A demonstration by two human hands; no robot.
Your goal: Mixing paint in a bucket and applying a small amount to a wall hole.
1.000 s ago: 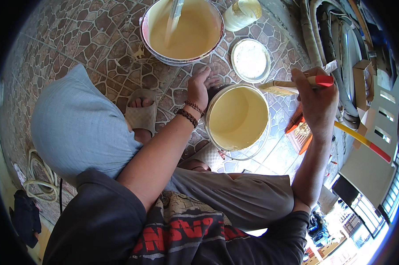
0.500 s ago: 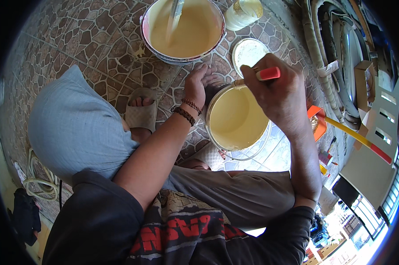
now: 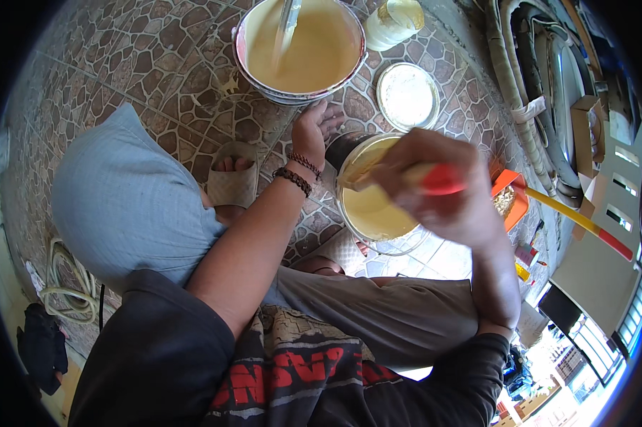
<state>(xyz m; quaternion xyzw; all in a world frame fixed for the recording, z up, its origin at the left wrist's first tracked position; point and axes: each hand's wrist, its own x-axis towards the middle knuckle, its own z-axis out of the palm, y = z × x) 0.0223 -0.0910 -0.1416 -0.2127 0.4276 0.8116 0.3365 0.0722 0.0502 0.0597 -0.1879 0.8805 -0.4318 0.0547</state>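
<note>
My right hand (image 3: 442, 188), blurred by motion, grips a paintbrush (image 3: 440, 179) with a red-ended wooden handle. Its bristle end lies at the left part of the smaller paint bucket's mouth, over cream-yellow paint (image 3: 374, 212). That bucket (image 3: 340, 186) stands in front of me, its thin wire handle lowered toward my legs. My left hand (image 3: 315, 129) has its fingers stretched out and holds nothing; it is between the smaller bucket and a larger paint bucket (image 3: 292, 96), close to the larger one's lower side. In the larger bucket, a flat stirring stick (image 3: 287, 28) leans in cream paint.
A round white lid (image 3: 407, 97) and a paint-stained container (image 3: 393, 25) are beyond the buckets. Right of me are an orange dustpan (image 3: 513, 199) with a yellow-and-red handle, and coiled hoses (image 3: 527, 107). A grey cloth-covered shape (image 3: 132, 199) is at my left.
My right hand has moved down and turned, bringing the brush from the bucket's far rim to its left side. My left hand has shifted only slightly.
</note>
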